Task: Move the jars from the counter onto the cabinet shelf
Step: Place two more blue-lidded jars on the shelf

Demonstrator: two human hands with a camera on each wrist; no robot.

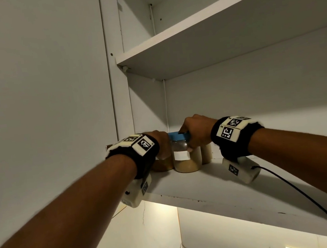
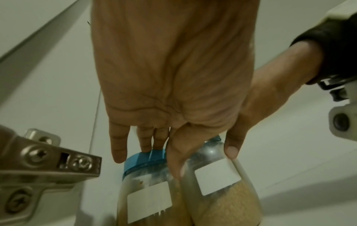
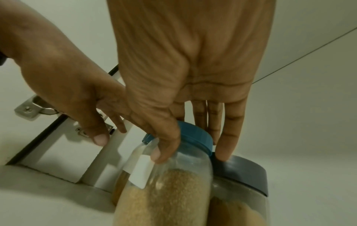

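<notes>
On the lowest cabinet shelf [image 1: 218, 181], at its far left corner, three jars stand close together. The middle jar [image 1: 186, 158] has a blue lid [image 1: 177, 136], a white blank label [image 1: 181, 155] and light brown grains inside that fill the lower part. The right hand [image 1: 197, 132] grasps this jar from above: the thumb [image 3: 164, 146] presses the clear wall just under the lid, next to the label, and the other fingers [image 3: 230, 122] reach down behind the lid on the far side. The tip of the little finger touches the dark grey lid [image 3: 241, 172] of the right jar [image 1: 206, 152], which stands just beside the middle jar and partly behind the right wrist.

The left jar [image 1: 162, 164] stands at the left of the middle one, touching it or almost. It has also a blue lid [image 2: 144, 159] and a white label [image 2: 149, 201]. The left hand [image 1: 161, 143] rests over this jar with fingers nearly straight; its fingertips [image 2: 145, 145] lie on the lid, and its thumb [image 2: 177, 159] goes down between the two jars. It does not clasp the jar; the hand is relaxed, only touching.

A metal door hinge [image 2: 48, 162] is fixed on the cabinet wall at the left of the jars. Both wrists carry black bands [image 1: 236, 133] with printed square markers, and a black cable [image 1: 305, 196] runs from the right wrist device along the shelf front. A higher shelf [image 1: 220, 39] is above.
</notes>
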